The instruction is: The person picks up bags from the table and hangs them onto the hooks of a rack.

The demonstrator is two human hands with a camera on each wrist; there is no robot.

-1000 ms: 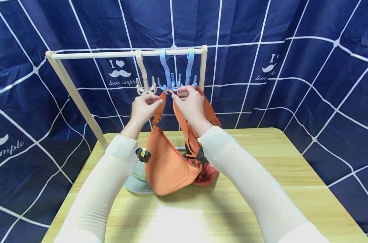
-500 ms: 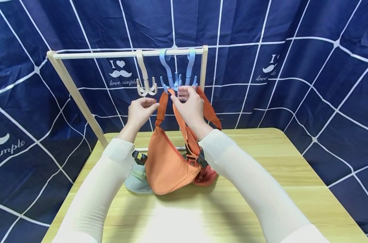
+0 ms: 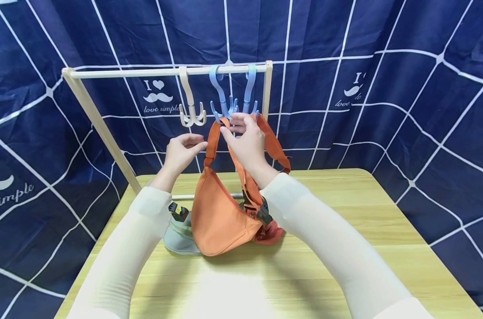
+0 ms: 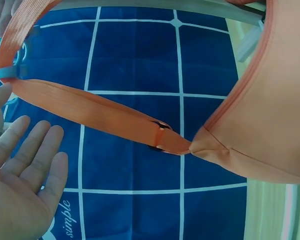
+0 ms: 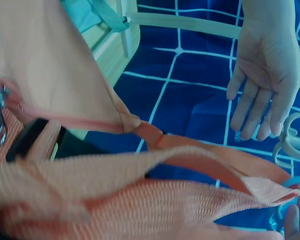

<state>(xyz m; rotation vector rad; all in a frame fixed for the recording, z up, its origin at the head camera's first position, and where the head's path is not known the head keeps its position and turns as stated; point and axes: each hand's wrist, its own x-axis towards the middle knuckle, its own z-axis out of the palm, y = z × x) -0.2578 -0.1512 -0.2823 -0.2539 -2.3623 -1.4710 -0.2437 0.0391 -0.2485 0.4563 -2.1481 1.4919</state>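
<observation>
An orange crossbody bag (image 3: pixel 221 212) hangs by its strap (image 4: pixel 90 107) from the prongs of the middle hook, a blue one (image 3: pixel 223 97). My left hand (image 3: pixel 181 153) is just left of the strap and apart from it, with loose, spread fingers. Close by the strap's top is my right hand (image 3: pixel 245 137), thumb and fingers apart, nothing pinched between them; whether it touches the strap is unclear. Another orange strap (image 3: pixel 276 148) hangs from the right blue hook (image 3: pixel 248 91), partly behind my right hand. A beige hook (image 3: pixel 190 99) hangs to the left.
A wooden rack (image 3: pixel 122 73) carries the hooks on its top bar. Behind the bag, a grey-green cap (image 3: pixel 181 243) and a red item (image 3: pixel 270 234), partly hidden, are low near the wooden table (image 3: pixel 369 221). A dark blue gridded curtain (image 3: pixel 305 26) surrounds the table.
My left hand has let go of the strap and moved down and left. My right hand's fingers have parted from their pinch and shifted slightly left. The bag stays hanging.
</observation>
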